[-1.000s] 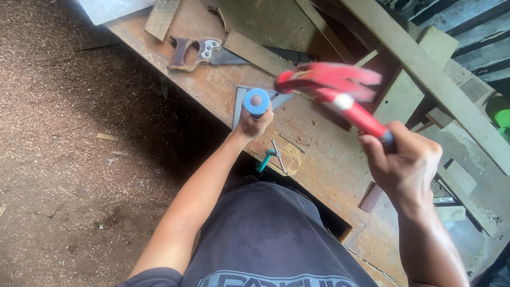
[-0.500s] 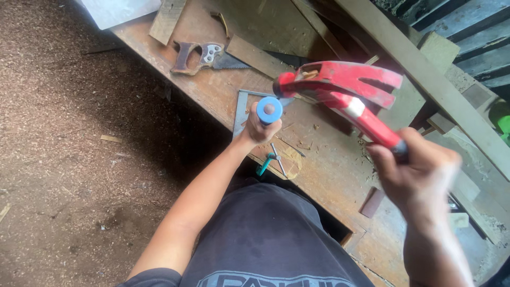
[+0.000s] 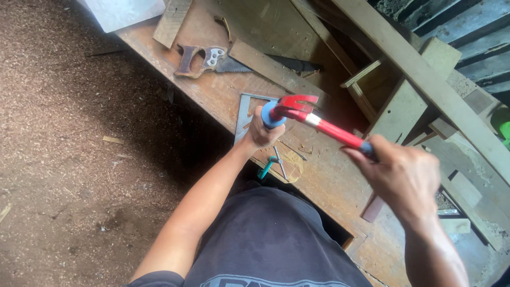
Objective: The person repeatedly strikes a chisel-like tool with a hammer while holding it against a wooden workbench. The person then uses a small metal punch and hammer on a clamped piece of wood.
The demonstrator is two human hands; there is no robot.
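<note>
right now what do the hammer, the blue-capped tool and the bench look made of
Hammer: red painted head, likely metal; glossy red handle, material unclear. Blue-capped tool: smooth blue end, probably plastic. Workbench: bare worn wood, visible grain and sawdust.

Soft daylight falls evenly over my worn brown wooden workbench (image 3: 212, 90); beneath its edge the sawdust-covered dirt floor (image 3: 64, 159) lies in deep shadow. My right hand (image 3: 404, 178) blurs slightly.

On the worktop (image 3: 212, 95): handsaw (image 3: 212, 59) at the far left, a wood strip (image 3: 276, 69) across its blade, try square (image 3: 245, 114) nearer — just behind the left hand (image 3: 261, 133). Chisel (image 3: 272, 112) upright in that grip, hammer (image 3: 313, 118) head touching its top — right hand (image 3: 404, 175) on the handle end.
</note>
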